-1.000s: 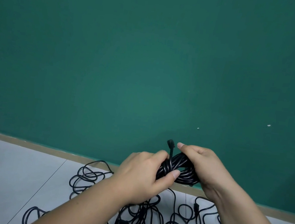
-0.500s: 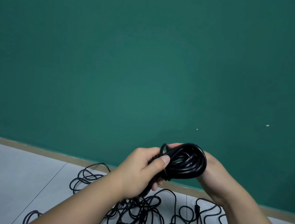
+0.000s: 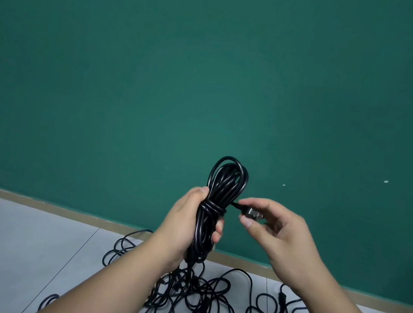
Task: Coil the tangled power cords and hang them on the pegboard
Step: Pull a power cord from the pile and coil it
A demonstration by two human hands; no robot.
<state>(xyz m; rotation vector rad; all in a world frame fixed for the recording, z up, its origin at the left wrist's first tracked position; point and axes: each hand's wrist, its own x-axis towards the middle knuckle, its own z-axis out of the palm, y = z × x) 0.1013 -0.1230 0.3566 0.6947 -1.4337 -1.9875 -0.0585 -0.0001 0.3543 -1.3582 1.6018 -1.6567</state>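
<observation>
Above the floor (image 3: 19, 250), in front of a green wall (image 3: 209, 78), a coiled cord (image 3: 225, 182) is held upright in mid-air. It forms a long narrow bundle of black loops whose rounded top stands clear of the fingers. Several turns of the same cord are wound crosswise round its middle, cinching the loops together. The left hand (image 3: 181, 228) has its grip closed round the bundle's lower half. Its thumb lies up along the near side toward the crosswise turns, its fingertips curl round from behind and show on the right side, and the bottom loops poke out below the palm. Just beside it, the right hand (image 3: 279, 233) keeps a narrow pinching grip on the plug (image 3: 253, 212) at the cord's free end, with the other fingers loosely curled. A short stretch of cord runs from the plug to the wound middle. Below both hands, tangled cords (image 3: 208, 304) lie in a loose black heap on the pale floor near its far edge, where a tan baseboard (image 3: 38, 204) meets the wall. Stray loops spread left and right from the heap.
</observation>
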